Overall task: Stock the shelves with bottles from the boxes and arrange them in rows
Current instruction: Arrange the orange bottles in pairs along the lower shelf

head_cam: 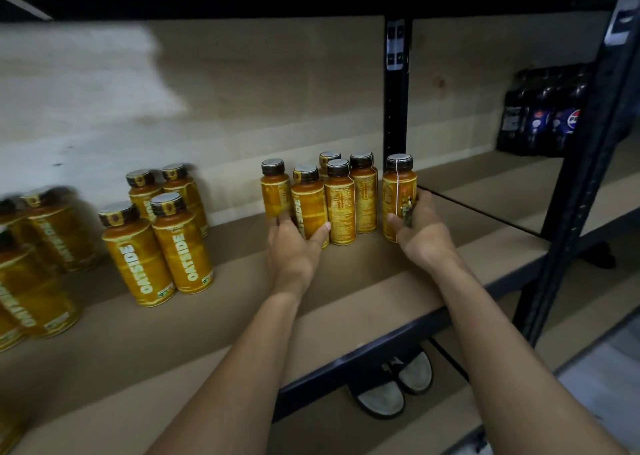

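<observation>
Head view. Both forearms are reaching in over the brown shelf board (346,281).

The left hand (294,246) is gripping the front-left bottle (310,205) of a tight cluster. Its thumb is lying on the bottle's right side and its fingers are curling round the left side, against the neighbour bottle (275,191).

The right hand (424,236) is gripping the end bottle (398,195). The thumb is crossing the lower front and the fingers are wrapping round the far side. This bottle is standing upright on the board, a small gap apart from the cluster, in front of the black upright post (396,91).

The middle bottles (341,208) are standing between the two hands, packed close with their caps up and fine-print labels facing out. All are orange-yellow with dark caps.

Further left, well apart, a group of four (181,246) is standing two by two, with OATSIDE labels showing.

At the far left edge more bottles (38,271) are showing, too blurred to read and probably the same product.

In the next bay to the right, dark soda bottles (540,115) are sitting at the back of the shelf.

Below the shelf edge, a pair of sandals (394,385) is lying on the floor.
</observation>
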